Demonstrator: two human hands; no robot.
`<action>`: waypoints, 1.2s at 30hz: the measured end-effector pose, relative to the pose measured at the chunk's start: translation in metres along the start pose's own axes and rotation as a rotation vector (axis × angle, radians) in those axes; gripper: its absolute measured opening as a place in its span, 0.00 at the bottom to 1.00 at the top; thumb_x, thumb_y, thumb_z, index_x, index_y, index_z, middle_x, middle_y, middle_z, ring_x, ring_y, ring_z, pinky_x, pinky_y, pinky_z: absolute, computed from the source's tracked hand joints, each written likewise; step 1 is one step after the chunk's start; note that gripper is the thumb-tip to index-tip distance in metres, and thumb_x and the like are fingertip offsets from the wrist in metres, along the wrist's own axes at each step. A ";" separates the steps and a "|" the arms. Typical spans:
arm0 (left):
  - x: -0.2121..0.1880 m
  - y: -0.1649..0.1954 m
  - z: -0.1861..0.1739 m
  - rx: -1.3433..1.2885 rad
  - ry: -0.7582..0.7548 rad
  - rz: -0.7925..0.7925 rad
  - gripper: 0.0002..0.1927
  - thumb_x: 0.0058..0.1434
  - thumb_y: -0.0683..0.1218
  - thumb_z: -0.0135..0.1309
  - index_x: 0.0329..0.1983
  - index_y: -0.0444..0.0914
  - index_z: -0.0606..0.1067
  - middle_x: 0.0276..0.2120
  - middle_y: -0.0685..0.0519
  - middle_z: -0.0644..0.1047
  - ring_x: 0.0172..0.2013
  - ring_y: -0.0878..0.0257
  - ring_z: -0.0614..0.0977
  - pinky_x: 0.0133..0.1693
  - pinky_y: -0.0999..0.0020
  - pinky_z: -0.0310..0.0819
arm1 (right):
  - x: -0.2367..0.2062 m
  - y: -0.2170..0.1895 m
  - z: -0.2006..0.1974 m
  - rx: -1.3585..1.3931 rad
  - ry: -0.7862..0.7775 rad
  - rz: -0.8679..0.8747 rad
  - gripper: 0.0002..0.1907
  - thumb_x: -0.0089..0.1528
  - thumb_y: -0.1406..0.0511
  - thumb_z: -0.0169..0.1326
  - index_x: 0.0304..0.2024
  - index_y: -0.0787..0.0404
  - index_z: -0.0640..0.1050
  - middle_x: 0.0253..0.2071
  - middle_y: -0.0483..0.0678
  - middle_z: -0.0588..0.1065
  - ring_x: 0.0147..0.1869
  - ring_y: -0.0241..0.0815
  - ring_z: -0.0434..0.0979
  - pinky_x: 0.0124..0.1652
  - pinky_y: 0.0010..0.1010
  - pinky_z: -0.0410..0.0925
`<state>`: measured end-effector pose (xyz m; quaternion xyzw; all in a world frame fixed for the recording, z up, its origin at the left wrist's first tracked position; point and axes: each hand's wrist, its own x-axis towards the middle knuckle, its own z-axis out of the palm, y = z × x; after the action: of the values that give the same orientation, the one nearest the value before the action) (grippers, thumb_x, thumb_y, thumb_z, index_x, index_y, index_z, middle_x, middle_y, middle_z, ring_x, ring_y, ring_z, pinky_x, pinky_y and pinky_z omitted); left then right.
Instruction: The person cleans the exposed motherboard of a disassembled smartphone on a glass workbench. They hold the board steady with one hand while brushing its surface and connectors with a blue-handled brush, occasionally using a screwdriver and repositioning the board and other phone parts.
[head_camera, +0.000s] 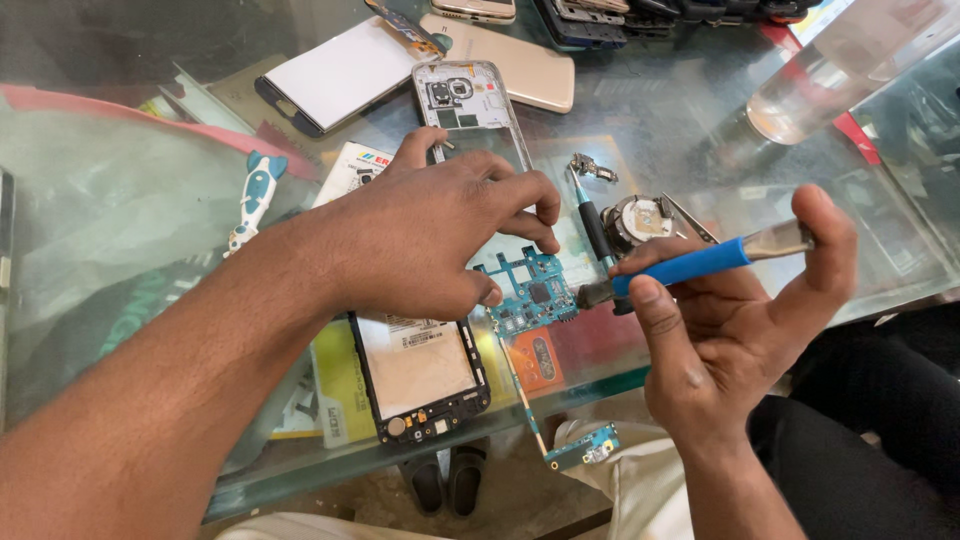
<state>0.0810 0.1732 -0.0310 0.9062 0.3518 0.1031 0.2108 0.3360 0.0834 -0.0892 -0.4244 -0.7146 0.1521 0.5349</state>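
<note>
My left hand (430, 235) rests over an opened phone body (420, 375) on the glass table, its fingertips pinching the edge of a blue-green circuit board (535, 292). My right hand (735, 330) grips a blue-handled screwdriver (690, 265), whose dark tip touches the board's right edge. A thin flex strip runs from the board down to a small connector board (585, 447) hanging past the table edge. Part of the phone body is hidden under my left hand.
A silver phone midframe (470, 105), a white-screened phone (340, 75) and a gold back cover (530, 65) lie at the back. Another screwdriver (592, 220) and a round tin (640, 218) sit beside the board. A clear bottle (830, 70) lies far right.
</note>
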 end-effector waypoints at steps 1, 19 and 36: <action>0.000 0.000 0.000 -0.001 0.002 0.002 0.40 0.44 0.47 0.66 0.62 0.47 0.65 0.55 0.67 0.79 0.65 0.63 0.68 0.65 0.26 0.34 | 0.000 0.000 0.000 -0.010 0.007 -0.011 0.42 0.77 0.77 0.55 0.76 0.50 0.41 0.50 0.60 0.77 0.46 0.42 0.84 0.42 0.22 0.77; 0.000 -0.001 0.000 -0.024 0.013 -0.001 0.40 0.44 0.48 0.67 0.63 0.47 0.65 0.54 0.67 0.80 0.65 0.63 0.68 0.66 0.27 0.33 | 0.005 -0.011 0.004 0.004 0.043 0.033 0.44 0.76 0.77 0.53 0.77 0.50 0.38 0.47 0.61 0.79 0.39 0.39 0.81 0.39 0.20 0.73; 0.000 -0.002 0.003 -0.009 -0.001 -0.029 0.39 0.45 0.49 0.67 0.62 0.48 0.65 0.55 0.66 0.79 0.66 0.63 0.67 0.67 0.29 0.31 | 0.008 -0.014 0.005 0.074 0.047 0.079 0.44 0.74 0.74 0.55 0.78 0.54 0.39 0.44 0.59 0.80 0.40 0.38 0.82 0.39 0.20 0.74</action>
<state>0.0808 0.1735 -0.0344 0.9001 0.3643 0.1013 0.2163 0.3247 0.0827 -0.0771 -0.4357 -0.6783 0.1893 0.5606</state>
